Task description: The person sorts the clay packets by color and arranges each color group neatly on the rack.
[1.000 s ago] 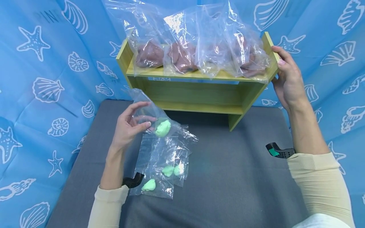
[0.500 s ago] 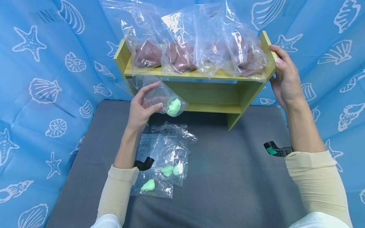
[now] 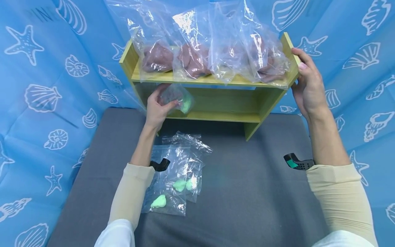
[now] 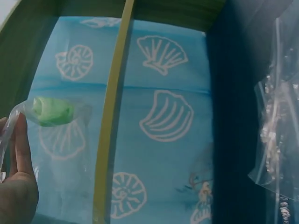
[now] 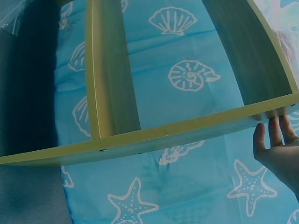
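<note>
My left hand holds a clear plastic bag with a pale green lump in it. It is at the left end of the wooden shelf's lower compartment, under the upper board. In the left wrist view the green lump sits just beyond the fingertips. My right hand rests on the outer side of the shelf's right panel. Its fingertips touch that panel in the right wrist view. Several clear bags with brownish-pink lumps stand along the top board.
Flat zip bags with pale green lumps lie overlapping on the grey table, in front of the shelf's left part. A blue shell-patterned curtain surrounds the table. The lower board runs across the shelf.
My left hand has carried its bag up and away from the pile of flat bags, to the lower compartment's opening. My right hand has stayed at the shelf's side panel.
</note>
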Available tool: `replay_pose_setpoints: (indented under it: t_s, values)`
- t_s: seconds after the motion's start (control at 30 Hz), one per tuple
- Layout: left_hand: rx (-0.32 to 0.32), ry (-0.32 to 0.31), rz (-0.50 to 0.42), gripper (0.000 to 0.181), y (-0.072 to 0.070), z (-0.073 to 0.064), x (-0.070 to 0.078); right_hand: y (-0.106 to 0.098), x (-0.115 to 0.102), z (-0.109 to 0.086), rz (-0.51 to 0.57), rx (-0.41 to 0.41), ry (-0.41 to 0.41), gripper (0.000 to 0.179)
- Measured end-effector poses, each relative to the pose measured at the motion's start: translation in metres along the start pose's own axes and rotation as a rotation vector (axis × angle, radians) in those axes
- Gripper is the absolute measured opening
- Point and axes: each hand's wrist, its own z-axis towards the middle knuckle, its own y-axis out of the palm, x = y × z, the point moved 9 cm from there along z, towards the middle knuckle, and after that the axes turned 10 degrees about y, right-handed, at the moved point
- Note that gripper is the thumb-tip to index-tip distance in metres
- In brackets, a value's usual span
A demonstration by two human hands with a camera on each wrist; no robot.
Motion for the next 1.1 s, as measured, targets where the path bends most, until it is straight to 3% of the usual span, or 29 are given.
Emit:
replay_pose_setpoints:
  t_s: [0.17, 0.3, 0.5, 0.67, 0.83, 1.1]
  values:
    - [0.049, -0.009, 0.106, 0.057, -0.001, 0.014, -0.007, 0.001, -0.002, -0.001, -0.006, -0.005, -0.021, 0.047]
    - [0.076, -0.031, 0.078, 0.055, 0.0, 0.015, -0.016, 0.003, -0.003, -0.001, -0.004, -0.01, -0.029, 0.047]
    - [0.119, -0.119, 0.046, 0.051, -0.005, 0.003, -0.03, 0.004, -0.005, -0.001, 0.007, -0.009, -0.04, 0.047]
    - [0.115, -0.162, -0.013, 0.055, -0.005, -0.002, -0.034, 0.002, -0.007, -0.001, 0.001, 0.003, -0.045, 0.046]
    - [0.138, -0.175, 0.015, 0.047, -0.01, 0.002, -0.039, 0.001, -0.003, -0.001, 0.012, 0.004, -0.032, 0.046]
    - [0.161, -0.198, -0.036, 0.045, -0.013, 0.002, -0.038, 0.0, 0.0, 0.0, 0.026, 0.014, -0.022, 0.044]
